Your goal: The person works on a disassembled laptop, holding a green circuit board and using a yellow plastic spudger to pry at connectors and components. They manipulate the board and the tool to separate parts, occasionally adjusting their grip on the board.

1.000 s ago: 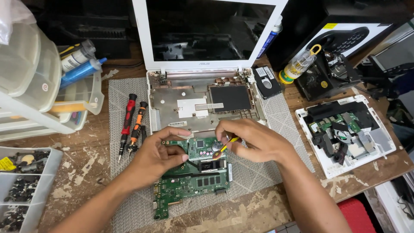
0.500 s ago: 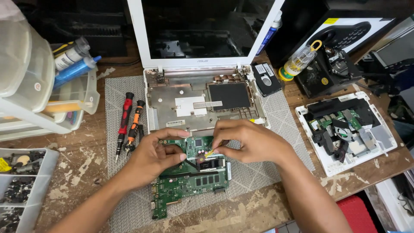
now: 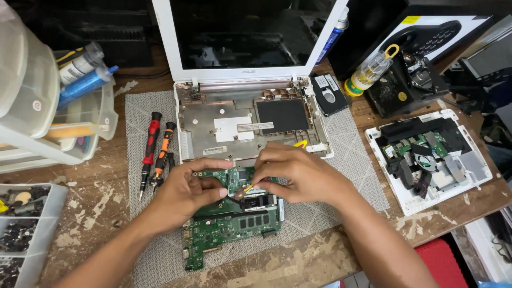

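Left hand point(image 3: 184, 194) pinches the green board point(image 3: 229, 226); right hand point(image 3: 298, 173) grips a yellow tool point(image 3: 247, 188). Best pry gently, board steadied.

Circuit board point(image 3: 229, 226) lies before the laptop base point(image 3: 245, 125), screwdrivers point(image 3: 156, 152) to its left.

Circuit board point(image 3: 229, 226) middle, perhaps hand-hidden

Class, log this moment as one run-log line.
left hand: on green board | right hand: pinching yellow tool over board | board: on grey mat, before open laptop shell | screwdrivers: left, untouched
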